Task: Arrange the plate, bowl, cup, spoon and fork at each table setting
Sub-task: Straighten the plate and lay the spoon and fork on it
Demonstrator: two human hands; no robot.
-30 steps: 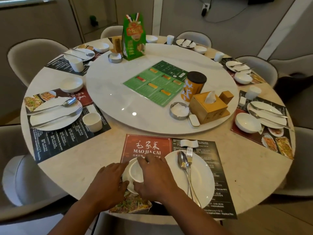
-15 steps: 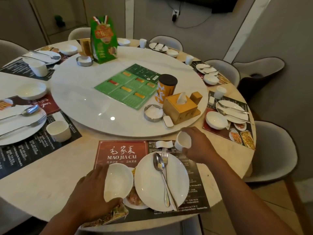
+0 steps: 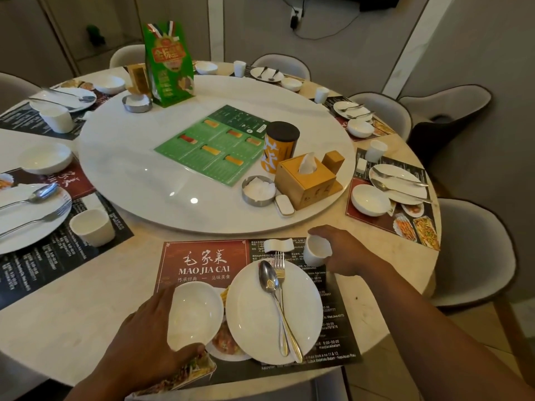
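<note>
On the near placemat [image 3: 202, 261] lies a white plate [image 3: 257, 319] with a spoon [image 3: 270, 287] and a fork [image 3: 280, 273] across it. My left hand [image 3: 144, 337] grips a white bowl [image 3: 194, 311] by its left and near rim, just left of the plate. My right hand [image 3: 344, 250] holds a small white cup [image 3: 315, 250], tilted with its mouth toward me, at the placemat's far right corner. A white cutlery rest [image 3: 278, 245] sits just left of the cup.
A white lazy Susan [image 3: 139, 169] fills the table centre with a green menu card [image 3: 214, 146], orange canister [image 3: 279, 146], tissue box [image 3: 307, 180] and green bag [image 3: 169, 65]. Other settings ring the table: left plate [image 3: 26, 215], cup [image 3: 92, 227], right plate [image 3: 402, 183]. Chairs surround it.
My right hand lifted the cup out of the bowl and carried it right to the placemat's far corner. My left hand stayed on the bowl beside the plate. The view shifted right.
</note>
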